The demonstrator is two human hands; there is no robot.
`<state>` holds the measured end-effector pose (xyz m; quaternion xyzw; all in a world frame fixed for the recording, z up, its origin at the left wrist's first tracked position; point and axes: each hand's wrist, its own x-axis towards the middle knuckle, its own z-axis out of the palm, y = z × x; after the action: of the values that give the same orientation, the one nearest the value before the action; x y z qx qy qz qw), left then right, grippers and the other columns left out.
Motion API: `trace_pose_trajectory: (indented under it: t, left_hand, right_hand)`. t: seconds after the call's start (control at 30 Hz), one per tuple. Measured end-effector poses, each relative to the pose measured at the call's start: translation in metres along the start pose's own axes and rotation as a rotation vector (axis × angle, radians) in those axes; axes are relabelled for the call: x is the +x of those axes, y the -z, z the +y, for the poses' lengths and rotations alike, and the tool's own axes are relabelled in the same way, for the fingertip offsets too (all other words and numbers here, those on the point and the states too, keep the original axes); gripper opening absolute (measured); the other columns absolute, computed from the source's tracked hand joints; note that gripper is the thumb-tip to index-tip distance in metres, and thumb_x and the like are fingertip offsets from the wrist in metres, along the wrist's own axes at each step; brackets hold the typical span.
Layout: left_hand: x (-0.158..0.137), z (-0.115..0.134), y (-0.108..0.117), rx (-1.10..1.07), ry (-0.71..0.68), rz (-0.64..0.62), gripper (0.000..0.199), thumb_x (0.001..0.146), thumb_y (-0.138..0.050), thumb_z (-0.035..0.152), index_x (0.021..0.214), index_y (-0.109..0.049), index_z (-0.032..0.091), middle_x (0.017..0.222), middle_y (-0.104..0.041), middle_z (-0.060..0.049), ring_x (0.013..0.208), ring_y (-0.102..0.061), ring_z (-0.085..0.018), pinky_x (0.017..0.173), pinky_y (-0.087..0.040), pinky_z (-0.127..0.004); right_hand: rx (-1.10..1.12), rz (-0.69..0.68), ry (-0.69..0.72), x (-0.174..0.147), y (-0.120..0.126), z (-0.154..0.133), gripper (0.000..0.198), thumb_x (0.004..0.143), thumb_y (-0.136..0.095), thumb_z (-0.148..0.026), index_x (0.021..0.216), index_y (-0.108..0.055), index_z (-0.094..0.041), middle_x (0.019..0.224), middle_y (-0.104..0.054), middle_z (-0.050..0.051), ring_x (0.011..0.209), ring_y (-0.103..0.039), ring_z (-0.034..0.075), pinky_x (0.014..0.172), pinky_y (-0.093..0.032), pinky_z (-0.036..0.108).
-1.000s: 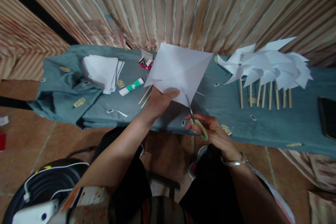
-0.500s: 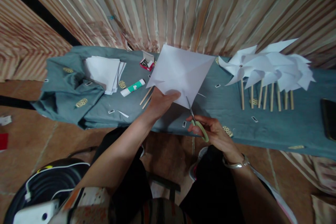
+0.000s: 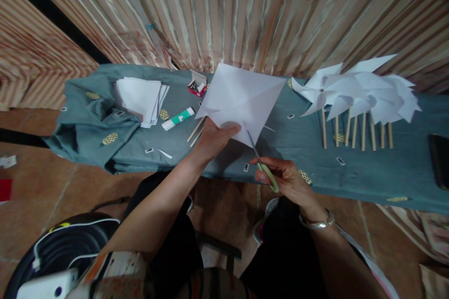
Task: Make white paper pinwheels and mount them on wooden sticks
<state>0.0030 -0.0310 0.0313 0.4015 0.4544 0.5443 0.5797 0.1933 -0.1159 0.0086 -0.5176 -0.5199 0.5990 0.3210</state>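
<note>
A square sheet of white paper with faint diagonal creases is held above the cloth, one corner toward me. My left hand grips its lower left edge, thumb on top and the other fingers hidden underneath. In my right hand is a pair of scissors with pale green handles. The scissor blades reach over the paper's near corner, pointing up and left along a crease. A short slit shows at the sheet's left corner.
On the table cloth lie stacked paper, a glue stick, an open red box of small metal pins and wooden sticks. Several white paper pinwheels lie at right, near a dark phone. A curtain hangs behind.
The scissor blades have shifted slightly up and left over the near corner of the paper. My left hand keeps its grip on the sheet. The whole view has moved a little.
</note>
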Motion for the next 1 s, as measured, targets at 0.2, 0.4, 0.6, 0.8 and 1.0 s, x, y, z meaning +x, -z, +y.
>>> trace_pose_trajectory:
  t: [0.2, 0.4, 0.6, 0.8, 1.0]
  left_hand:
    - [0.0009, -0.0006, 0.001, 0.035, -0.009, -0.018, 0.036, 0.062, -0.074, 0.019, 0.097, -0.065, 0.018, 0.09, -0.072, -0.004, 0.087, -0.066, -0.02, 0.085, -0.052, -0.035]
    - [0.0014, -0.0011, 0.0016, 0.018, -0.009, -0.007, 0.032, 0.06, -0.074, 0.018, 0.09, -0.065, 0.018, 0.085, -0.071, -0.002, 0.082, -0.066, -0.018, 0.081, -0.052, -0.033]
    - [-0.0004, 0.0005, 0.0013, -0.017, 0.004, -0.019, 0.027, 0.059, -0.076, 0.018, 0.084, -0.065, 0.017, 0.087, -0.07, -0.002, 0.082, -0.065, -0.017, 0.083, -0.051, -0.032]
    - [-0.0043, -0.0014, -0.0009, -0.039, 0.063, -0.044, 0.029, 0.057, -0.077, 0.017, 0.084, -0.065, 0.016, 0.083, -0.069, -0.001, 0.075, -0.064, -0.015, 0.077, -0.051, -0.031]
    - [-0.0037, -0.0017, 0.0004, -0.027, 0.043, -0.038, 0.035, 0.057, -0.076, 0.017, 0.091, -0.064, 0.015, 0.083, -0.069, -0.002, 0.076, -0.064, -0.016, 0.077, -0.052, -0.031]
  right_hand:
    - [0.009, -0.004, -0.052, 0.0001, -0.0003, -0.0014, 0.042, 0.069, -0.08, -0.047, 0.1, -0.076, -0.02, 0.067, -0.065, -0.002, 0.057, -0.053, 0.01, 0.053, -0.042, 0.021]
    - [0.051, 0.026, -0.102, -0.0001, -0.0026, -0.0026, 0.042, 0.062, -0.084, -0.043, 0.096, -0.076, -0.019, 0.069, -0.067, -0.002, 0.058, -0.053, 0.01, 0.054, -0.043, 0.021]
    - [0.049, 0.026, -0.085, 0.0005, -0.0028, -0.0026, 0.041, 0.063, -0.084, -0.043, 0.095, -0.076, -0.019, 0.069, -0.067, -0.002, 0.059, -0.055, 0.01, 0.057, -0.044, 0.022]
    - [0.012, 0.026, -0.044, 0.0012, -0.0019, -0.0046, 0.043, 0.065, -0.081, -0.047, 0.098, -0.076, -0.02, 0.068, -0.068, -0.001, 0.061, -0.057, 0.012, 0.059, -0.045, 0.024]
    - [0.055, 0.054, -0.087, 0.0019, -0.0059, -0.0083, 0.044, 0.06, -0.084, -0.046, 0.094, -0.076, -0.02, 0.066, -0.068, -0.001, 0.056, -0.055, 0.011, 0.054, -0.044, 0.022]
